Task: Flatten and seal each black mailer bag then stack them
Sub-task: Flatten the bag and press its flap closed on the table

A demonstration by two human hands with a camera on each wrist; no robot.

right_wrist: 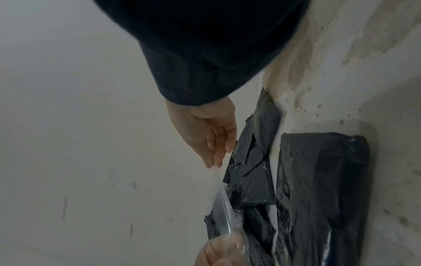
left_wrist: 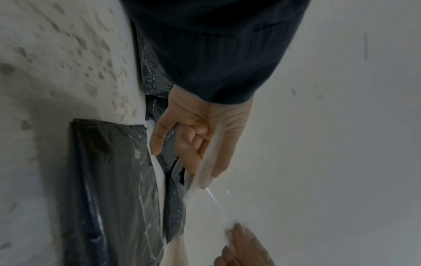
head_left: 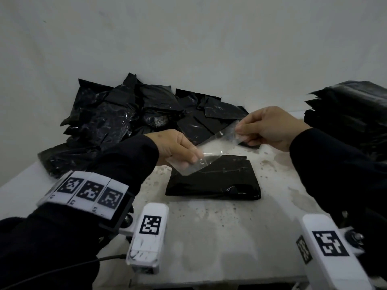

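One black mailer bag (head_left: 213,181) lies flat on the stained white table (head_left: 219,237), also seen in the wrist views (left_wrist: 109,189) (right_wrist: 318,189). Above its far edge I hold a clear plastic strip (head_left: 217,147) stretched between both hands. My left hand (head_left: 194,159) pinches its lower left end. My right hand (head_left: 240,132) pinches the upper right end, with the film lying over my fingertips. In the left wrist view the strip (left_wrist: 216,203) runs edge-on from my right hand (left_wrist: 205,181) down to my left fingertips (left_wrist: 237,232).
A loose heap of crumpled black mailer bags (head_left: 136,114) fills the back left of the table against the white wall. A taller stack of black bags (head_left: 351,118) stands at the right edge. Bare table lies in front of the flat bag.
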